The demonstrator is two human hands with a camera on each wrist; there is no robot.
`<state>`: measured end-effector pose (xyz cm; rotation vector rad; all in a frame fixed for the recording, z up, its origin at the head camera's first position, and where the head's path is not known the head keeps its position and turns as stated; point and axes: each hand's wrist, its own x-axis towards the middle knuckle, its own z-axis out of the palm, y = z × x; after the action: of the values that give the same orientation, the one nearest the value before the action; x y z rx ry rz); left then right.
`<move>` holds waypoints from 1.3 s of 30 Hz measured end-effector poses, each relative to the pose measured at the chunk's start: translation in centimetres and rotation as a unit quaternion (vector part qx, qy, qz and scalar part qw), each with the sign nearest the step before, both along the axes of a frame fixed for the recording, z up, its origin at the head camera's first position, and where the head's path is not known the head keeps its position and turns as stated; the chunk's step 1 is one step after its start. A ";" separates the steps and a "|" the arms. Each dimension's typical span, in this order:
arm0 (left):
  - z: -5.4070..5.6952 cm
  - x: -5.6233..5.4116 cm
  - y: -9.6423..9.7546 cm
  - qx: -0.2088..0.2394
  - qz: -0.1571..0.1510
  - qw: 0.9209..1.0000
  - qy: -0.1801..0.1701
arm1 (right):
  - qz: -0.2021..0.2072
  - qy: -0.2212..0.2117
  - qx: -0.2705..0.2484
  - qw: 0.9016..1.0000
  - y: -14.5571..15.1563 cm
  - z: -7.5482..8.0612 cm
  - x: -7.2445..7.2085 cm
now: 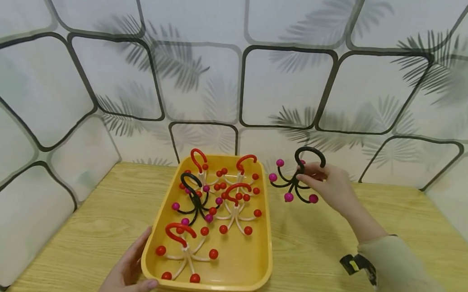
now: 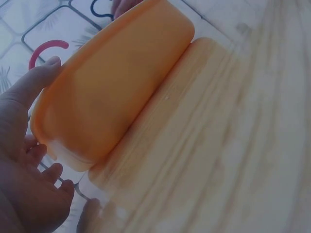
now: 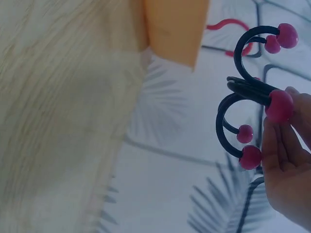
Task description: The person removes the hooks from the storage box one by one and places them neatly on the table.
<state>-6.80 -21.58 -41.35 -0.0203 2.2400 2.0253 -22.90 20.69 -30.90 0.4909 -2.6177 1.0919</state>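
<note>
Sleeve, pale, on the right arm, lies large and near at lower right of the head view; a dark item with a yellow patch sits at its cuff, nature unclear. Right hand pinches a black hook with magenta balls at its stem, between thumb and fingers; piece is held in the air above the table, to the right of the yellow tray and apart from it. Left hand at the tray's near left corner: thumb laid on the rim, fingers loosely bent outside the wall; judged a light steadying contact, not a clamp. Count inside tray: four red-topped hooks plus a second black hook. State of work: five pieces in, one out and in hand; whether that one is going in or coming out, cannot tell from this moment. Possible obstacles: the raised tray wall between held piece and contents; balled arms crowding the far half, where some appear to overlap and might snag. Behind the table, leaf-patterned wall.
</note>
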 end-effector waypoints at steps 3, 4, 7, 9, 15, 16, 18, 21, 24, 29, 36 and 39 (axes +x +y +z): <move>0.0 0.0 0.0 -0.001 0.002 1.000 -0.006 | -0.018 -0.016 0.014 1.000 0.6 -0.8 -1.0; -0.1 -0.1 0.0 -0.001 0.002 1.000 -0.007 | -0.024 -0.022 0.017 0.999 0.7 -1.1 -1.4; -0.1 -0.1 0.0 -0.001 0.001 1.000 -0.005 | -0.037 -0.044 0.022 0.998 1.0 -2.2 -2.7; -0.1 -0.1 0.0 0.002 -0.001 1.000 -0.004 | -0.041 -0.059 0.023 0.997 1.1 -3.0 -3.5; 0.0 -0.1 0.0 0.004 -0.001 1.000 -0.009 | -0.041 -0.080 0.026 0.996 0.8 -4.9 -5.5; 0.0 0.0 0.0 0.006 0.000 1.000 -0.009 | -0.041 -0.082 0.026 0.995 0.7 -5.2 -5.7; 0.0 0.0 0.0 0.007 0.002 1.000 -0.011 | -0.041 -0.081 0.027 0.995 0.5 -5.6 -6.1; -0.1 0.0 0.0 0.005 0.005 1.000 -0.012 | -0.041 -0.082 0.021 0.996 0.3 -6.2 -6.5; -0.1 -0.1 0.0 -0.002 0.009 1.000 -0.016 | -0.040 -0.080 0.018 0.996 0.1 -6.7 -7.0; 0.0 -0.1 0.0 -0.003 0.011 1.000 -0.020 | -0.045 -0.088 0.014 0.995 -0.2 -7.3 -7.4; 0.0 -0.1 0.1 -0.004 0.013 1.000 -0.024 | -0.056 -0.095 0.025 0.994 -0.6 -7.7 -7.9; 0.1 -0.1 0.1 -0.004 0.015 0.999 -0.029 | -0.052 -0.103 0.015 0.993 -0.6 -7.7 -7.8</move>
<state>-6.90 -21.47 -41.25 -0.1119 2.2274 2.0033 -30.70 20.06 -38.57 0.2565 -2.8047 1.1239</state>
